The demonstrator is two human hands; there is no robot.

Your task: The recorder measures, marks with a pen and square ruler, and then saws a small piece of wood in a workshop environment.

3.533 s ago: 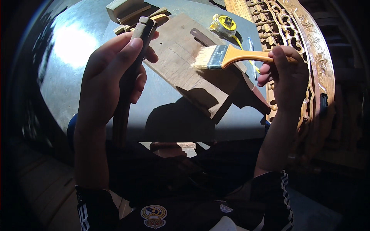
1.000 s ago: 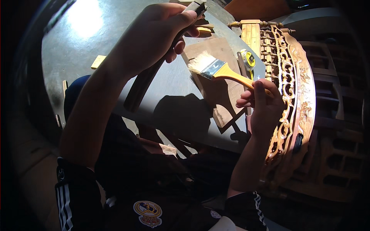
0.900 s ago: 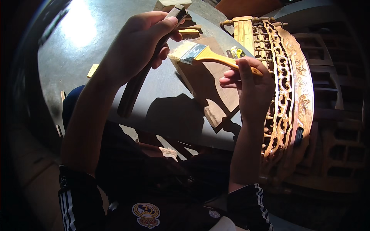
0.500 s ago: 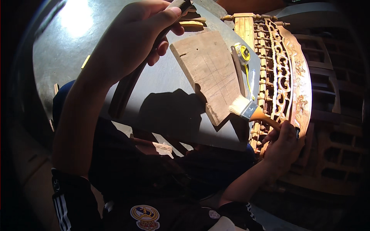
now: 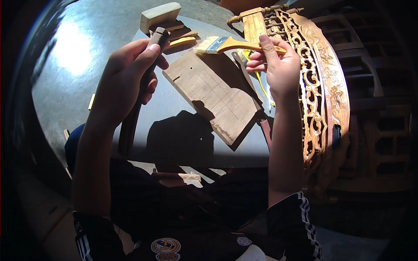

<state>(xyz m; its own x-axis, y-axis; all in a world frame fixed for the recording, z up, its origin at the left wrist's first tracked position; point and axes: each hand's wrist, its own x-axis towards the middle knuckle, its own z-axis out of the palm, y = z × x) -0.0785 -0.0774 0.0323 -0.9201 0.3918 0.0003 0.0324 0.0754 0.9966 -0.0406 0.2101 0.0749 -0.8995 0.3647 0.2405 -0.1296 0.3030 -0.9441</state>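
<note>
My left hand (image 5: 115, 80) is closed around a long, dark wooden bar (image 5: 131, 126), held slanted with its upper end pointing away from me. My right hand (image 5: 281, 69) grips a flat paintbrush (image 5: 230, 43) by its orange wooden handle. Its pale bristles point left, above the far end of a brown board (image 5: 217, 98). Pencil lines cross the board, which lies flat on a grey tabletop (image 5: 246, 150). Partly hidden behind my right fingers is a yellow tape measure (image 5: 246, 54).
A pale wood block (image 5: 160, 16) and thin wooden strips (image 5: 183, 40) sit at the table's far side. Along the right stands a carved, varnished wooden furniture panel (image 5: 335, 87). More wooden frames (image 5: 383, 152) are in shadow beyond it. Wood scraps (image 5: 189, 177) show below the near table edge.
My right hand has carried the paintbrush from the near right up to the far end of the board. My left hand has lowered slightly with the bar, still gripping it.
</note>
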